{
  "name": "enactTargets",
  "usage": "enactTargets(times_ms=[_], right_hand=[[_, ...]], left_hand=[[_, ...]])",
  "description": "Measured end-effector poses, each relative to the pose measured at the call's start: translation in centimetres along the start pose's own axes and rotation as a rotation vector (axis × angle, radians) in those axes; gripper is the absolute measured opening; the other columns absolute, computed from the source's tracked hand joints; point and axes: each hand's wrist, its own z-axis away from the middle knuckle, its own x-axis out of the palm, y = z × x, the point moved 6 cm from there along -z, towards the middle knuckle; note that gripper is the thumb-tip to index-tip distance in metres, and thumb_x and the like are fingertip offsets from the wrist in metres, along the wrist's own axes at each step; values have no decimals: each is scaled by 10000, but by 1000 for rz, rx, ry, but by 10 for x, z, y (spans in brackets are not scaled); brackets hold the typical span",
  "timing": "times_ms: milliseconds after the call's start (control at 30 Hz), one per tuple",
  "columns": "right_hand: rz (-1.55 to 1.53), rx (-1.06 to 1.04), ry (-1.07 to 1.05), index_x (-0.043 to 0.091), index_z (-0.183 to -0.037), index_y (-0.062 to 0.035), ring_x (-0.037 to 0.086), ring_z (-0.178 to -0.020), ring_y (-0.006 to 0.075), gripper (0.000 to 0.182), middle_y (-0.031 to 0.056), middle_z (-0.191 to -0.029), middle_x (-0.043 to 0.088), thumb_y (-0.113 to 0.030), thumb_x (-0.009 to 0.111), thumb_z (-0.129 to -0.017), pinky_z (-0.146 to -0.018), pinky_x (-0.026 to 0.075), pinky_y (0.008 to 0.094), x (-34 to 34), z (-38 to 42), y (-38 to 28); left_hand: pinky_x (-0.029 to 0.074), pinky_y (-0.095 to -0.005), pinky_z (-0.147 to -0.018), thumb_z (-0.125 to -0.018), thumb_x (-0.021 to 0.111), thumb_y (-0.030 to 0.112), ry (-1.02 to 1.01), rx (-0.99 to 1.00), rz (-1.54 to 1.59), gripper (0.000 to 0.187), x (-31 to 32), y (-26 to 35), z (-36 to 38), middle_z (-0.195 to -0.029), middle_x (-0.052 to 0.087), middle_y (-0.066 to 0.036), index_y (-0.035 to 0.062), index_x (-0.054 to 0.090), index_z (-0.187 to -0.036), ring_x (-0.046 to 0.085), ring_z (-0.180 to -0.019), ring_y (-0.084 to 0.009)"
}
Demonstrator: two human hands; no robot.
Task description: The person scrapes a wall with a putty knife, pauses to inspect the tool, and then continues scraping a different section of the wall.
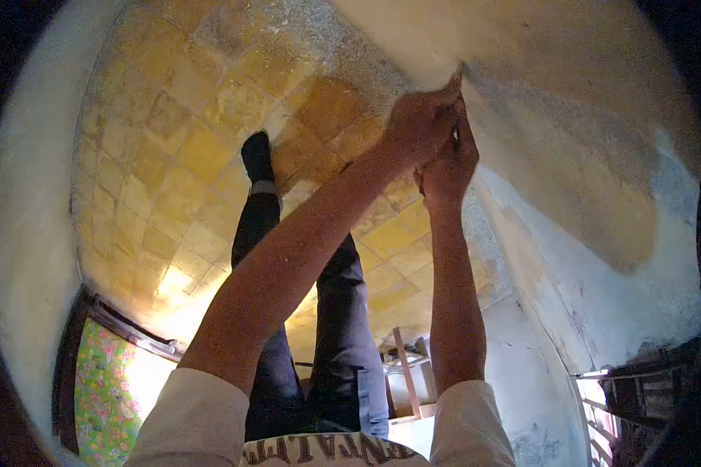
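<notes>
My left hand (pixel 420 118) and my right hand (pixel 450 170) are together, close against the wall (pixel 553 148) at the upper right. The left hand is closed, with its fingers pointing at the wall near a small dark spot (pixel 463 68). Just below it, the right hand is also closed, its fingers reaching up beside the left. Whatever lies between the fingers is too small and too hidden to name. On the wall around them spreads a large brownish, damp-looking patch, with paler, bluish-white plaster beyond it.
Yellow-brown floor tiles (pixel 195 148) fill the middle, with grey grit (pixel 311 35) along the wall's foot. My dark-clad legs and one black-covered foot (pixel 257 156) show below. A floral curtain (pixel 101 381) hangs in a bright doorway; a wooden bar (pixel 406 372) and a slatted window (pixel 600 420) appear lower right.
</notes>
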Motion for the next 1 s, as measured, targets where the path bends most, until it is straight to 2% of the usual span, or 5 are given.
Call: enactTargets(times_ms=[267,467,567,700,1000], right_hand=[[-90,5,7,471,-1398,-100,410,-422,30,424,-1,-699,583,-169,530,-985,-355,299,215,13,-1,2],[-143,20,-26,479,-1351,6,549,-969,154,431,115,-1156,597,-201,541,-979,-865,421,290,23,-21,-11],[-197,181,-67,452,-1409,-83,486,-501,51,446,19,-785,632,-158,535,-977,-411,378,217,32,-5,-27],[-293,81,-38,468,-1401,-97,543,-611,52,428,89,-1060,644,-133,519,-978,-481,433,206,10,2,-24],[-206,80,17,496,-1377,-85,400,-403,43,397,-1,-613,555,-190,509,-994,-348,308,240,29,-1,-43]], left_hand=[[536,-387,-753,-933,530,196,138,35,188,378,-17,2,5,-902,685,-205,101,554,-1298,690,-825,-313],[530,-447,-709,-900,549,151,92,-42,112,319,-9,-4,-8,-813,658,-223,79,567,-1210,663,-791,-394],[528,-454,-724,-870,575,146,152,-14,216,348,-24,-18,-12,-821,658,-226,101,578,-1216,663,-794,-388],[527,-471,-722,-856,577,171,189,96,206,308,-14,13,10,-819,654,-234,77,597,-1149,657,-787,-403],[519,-475,-739,-911,511,177,113,37,125,227,-22,-5,-9,-863,666,-221,50,620,-1065,646,-803,-421]])
